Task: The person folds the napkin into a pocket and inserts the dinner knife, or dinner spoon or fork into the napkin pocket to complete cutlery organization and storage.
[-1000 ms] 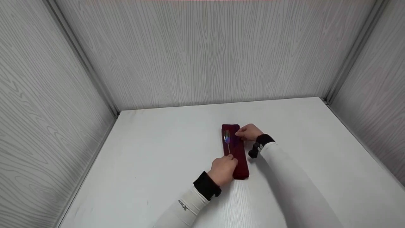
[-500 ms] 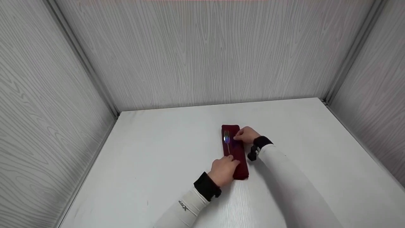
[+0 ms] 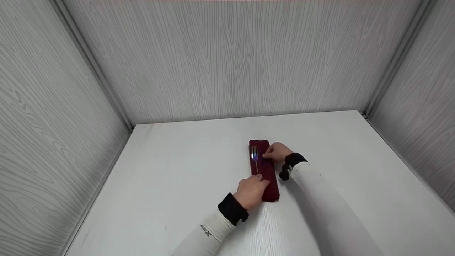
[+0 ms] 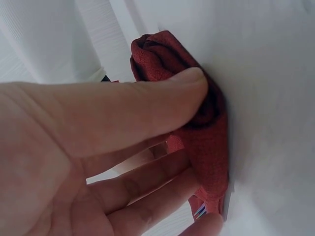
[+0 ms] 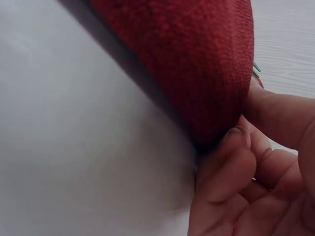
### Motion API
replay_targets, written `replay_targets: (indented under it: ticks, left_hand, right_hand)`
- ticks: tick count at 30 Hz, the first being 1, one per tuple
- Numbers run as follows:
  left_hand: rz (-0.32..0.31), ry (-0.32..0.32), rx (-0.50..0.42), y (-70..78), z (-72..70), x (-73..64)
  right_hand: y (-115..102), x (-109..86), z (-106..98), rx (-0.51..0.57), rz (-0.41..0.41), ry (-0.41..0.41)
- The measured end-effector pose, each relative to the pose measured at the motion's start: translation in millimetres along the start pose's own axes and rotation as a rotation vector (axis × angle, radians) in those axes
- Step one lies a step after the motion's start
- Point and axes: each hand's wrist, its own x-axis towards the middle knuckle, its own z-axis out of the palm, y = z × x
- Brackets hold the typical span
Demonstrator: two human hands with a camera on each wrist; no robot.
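Note:
A dark red folded cloth napkin (image 3: 271, 190) lies lengthwise on the white table, its layered end showing in the left wrist view. On its left side rests a shiny fork (image 3: 255, 154), tines pointing away, the lower handle hidden by my left hand (image 3: 250, 190). That hand holds the napkin's near part, thumb (image 4: 182, 91) against the folded end and fingers on the cloth. Farther up, my right hand (image 3: 279, 152) pinches the right edge between thumb and fingers. Close up, the right wrist view shows the woven cloth (image 5: 197, 64) and the fork's tine tips (image 5: 256, 70) beyond it.
The white table (image 3: 185, 160) spreads around the napkin. Grey wood-grain panels enclose it at the back (image 3: 227, 64), the left (image 3: 42, 124) and the right (image 3: 423, 99). Both wrists wear black bands (image 3: 233, 208) over white sleeves.
My right hand has slid slightly toward me along the napkin's right edge, then stayed there. The left thumb has shifted a little to the right; the fork and napkin lie nearly unchanged.

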Motion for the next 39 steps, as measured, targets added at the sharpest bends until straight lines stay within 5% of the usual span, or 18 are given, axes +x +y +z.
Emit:
replay_targets:
  ticks: [23,34,39]
  left_hand:
    - [0.013,-0.009,0.042,3.3,-2.1,0.9]
    - [0.005,-0.115,-0.102,-7.3,-10.9,8.1]
    - [-0.014,-0.201,-0.268,-19.3,-19.2,19.7]
  right_hand:
    - [8,-4.9,9,0.044,-0.016,0.132]
    - [21,-9.2,6,0.227,0.01,0.228]
    - [24,-11.3,-4,0.212,0.008,0.321]
